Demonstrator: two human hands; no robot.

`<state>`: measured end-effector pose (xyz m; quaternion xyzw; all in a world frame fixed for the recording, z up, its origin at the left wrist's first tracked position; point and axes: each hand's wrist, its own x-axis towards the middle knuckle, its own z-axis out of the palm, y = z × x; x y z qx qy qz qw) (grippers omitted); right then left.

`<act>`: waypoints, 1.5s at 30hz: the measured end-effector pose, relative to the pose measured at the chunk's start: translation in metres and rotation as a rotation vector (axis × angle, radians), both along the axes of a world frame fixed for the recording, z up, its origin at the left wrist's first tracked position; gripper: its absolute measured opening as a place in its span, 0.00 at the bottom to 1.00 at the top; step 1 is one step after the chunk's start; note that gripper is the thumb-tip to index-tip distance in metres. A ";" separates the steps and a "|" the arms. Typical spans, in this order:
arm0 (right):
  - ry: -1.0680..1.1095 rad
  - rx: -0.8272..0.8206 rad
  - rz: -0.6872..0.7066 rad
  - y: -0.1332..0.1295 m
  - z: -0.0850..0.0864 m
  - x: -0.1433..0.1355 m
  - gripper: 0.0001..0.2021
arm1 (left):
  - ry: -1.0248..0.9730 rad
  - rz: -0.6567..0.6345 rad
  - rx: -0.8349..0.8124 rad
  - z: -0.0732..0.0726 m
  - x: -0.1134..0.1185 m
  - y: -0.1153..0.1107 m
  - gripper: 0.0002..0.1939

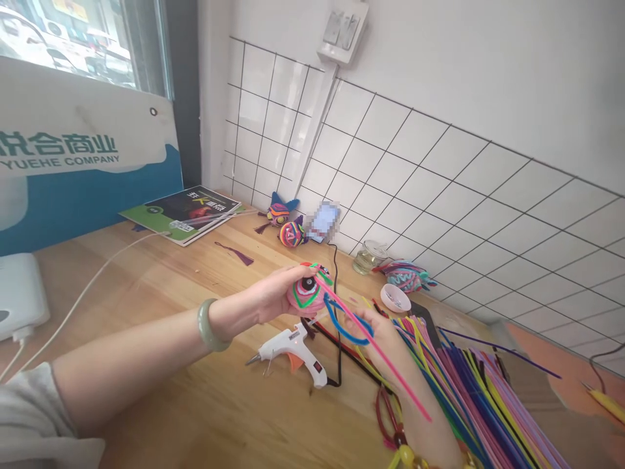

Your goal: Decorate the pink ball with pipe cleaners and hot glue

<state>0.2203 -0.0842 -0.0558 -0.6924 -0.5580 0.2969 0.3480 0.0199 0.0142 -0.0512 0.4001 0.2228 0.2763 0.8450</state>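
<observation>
Possibly, the pink stem (400,375) could snag, because it crosses the right hand (379,327), whose grip I cannot tell; to its left, the left hand (275,292) is curled round the decorated ball (307,301), above the surface (195,407).

The left hand (279,294) covers one side of the pink ball (303,303), so this side is not visible. The fingertips of the right hand (378,324) are partly behind the blue loop (336,324), and their grip cannot be told. At far, the phone (323,221) is blurred into squares. The pieces in the small dish (389,305) are too tiny. The left edge cuts the white box (22,293); the near edge cuts the stem bundle (469,391).
</observation>
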 end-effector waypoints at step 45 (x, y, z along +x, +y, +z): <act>-0.844 -0.547 -0.073 -0.026 -0.001 0.065 0.08 | -0.166 0.463 -0.047 0.022 -0.011 0.020 0.11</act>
